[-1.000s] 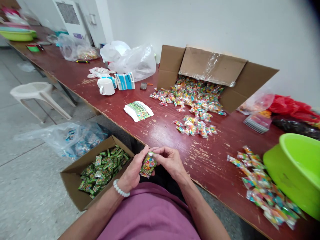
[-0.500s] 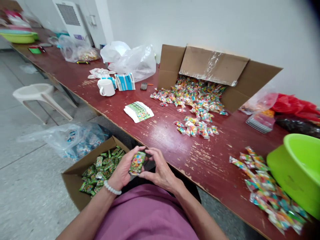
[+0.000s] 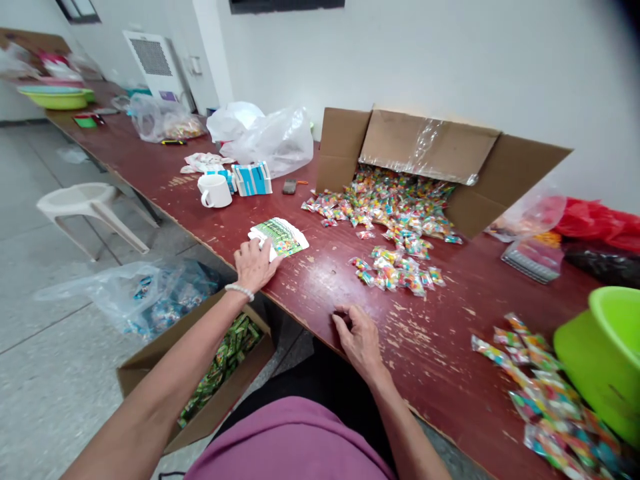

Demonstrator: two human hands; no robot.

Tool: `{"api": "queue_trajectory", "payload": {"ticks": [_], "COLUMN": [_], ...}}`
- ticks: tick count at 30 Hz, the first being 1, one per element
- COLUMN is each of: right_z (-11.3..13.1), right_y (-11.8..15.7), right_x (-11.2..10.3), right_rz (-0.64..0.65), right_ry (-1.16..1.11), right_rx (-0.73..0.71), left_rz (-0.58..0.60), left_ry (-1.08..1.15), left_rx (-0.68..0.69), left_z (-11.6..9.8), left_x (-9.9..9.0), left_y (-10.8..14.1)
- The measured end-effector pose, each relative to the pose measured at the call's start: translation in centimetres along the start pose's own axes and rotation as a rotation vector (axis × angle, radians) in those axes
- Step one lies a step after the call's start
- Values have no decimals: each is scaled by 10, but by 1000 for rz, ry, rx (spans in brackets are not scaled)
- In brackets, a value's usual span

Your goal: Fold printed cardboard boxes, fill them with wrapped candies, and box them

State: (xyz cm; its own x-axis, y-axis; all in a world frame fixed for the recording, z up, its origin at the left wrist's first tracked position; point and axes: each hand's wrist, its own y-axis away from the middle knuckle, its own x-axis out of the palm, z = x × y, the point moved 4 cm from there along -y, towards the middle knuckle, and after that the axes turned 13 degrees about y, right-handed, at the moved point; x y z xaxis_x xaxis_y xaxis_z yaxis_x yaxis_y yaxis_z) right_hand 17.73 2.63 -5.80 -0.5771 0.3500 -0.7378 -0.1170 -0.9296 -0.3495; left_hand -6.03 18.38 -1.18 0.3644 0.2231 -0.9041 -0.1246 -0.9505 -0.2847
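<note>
**Hidden from me**

My left forearm (image 3: 193,360) covers part of the floor box (image 3: 233,392) and its packs (image 3: 235,347). My left hand (image 3: 256,267) hides the wrappers' (image 3: 284,237) near corner; whether it grips, I can't tell. My right hand (image 3: 361,339) hides its palm. Picture edges cut the basin (image 3: 583,347) and dark panel (image 3: 285,5).

Green-and-white printed packaging pieces (image 3: 284,237), overlapping, lying flat, on red table (image 3: 315,283)
</note>
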Motion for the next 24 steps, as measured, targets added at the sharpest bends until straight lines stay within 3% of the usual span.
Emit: {"api": "queue_trajectory", "payload": {"ticks": [5,14,17,20,21,22,24], "right_z": [0,0,-5,-4,0,6,20], "right_y": [-2,-3,-5,-8,-8,-8,-8], "right_x": [-1,0,-2,-5,-6,-7,-11], "right_rz": [-14,-13,-6,2,16,37,108], "right_ry": [6,-35,-153,-503,-644,-766,-902], "right_rx": [-4,15,144,349,392,415,415], "left_rz": [70,74,114,210,272,383,661], "left_ry": [-2,284,471,677,776,1027,1382], "left_rx": [-3,-97,-118,-116,-126,-197,-321], "left_z": [0,-1,-12,-33,-42,-50,-68], "left_x": [19,4,3,1,-1,-1,-3], "left_y": [-37,-38,-13,33,51,69,102]}}
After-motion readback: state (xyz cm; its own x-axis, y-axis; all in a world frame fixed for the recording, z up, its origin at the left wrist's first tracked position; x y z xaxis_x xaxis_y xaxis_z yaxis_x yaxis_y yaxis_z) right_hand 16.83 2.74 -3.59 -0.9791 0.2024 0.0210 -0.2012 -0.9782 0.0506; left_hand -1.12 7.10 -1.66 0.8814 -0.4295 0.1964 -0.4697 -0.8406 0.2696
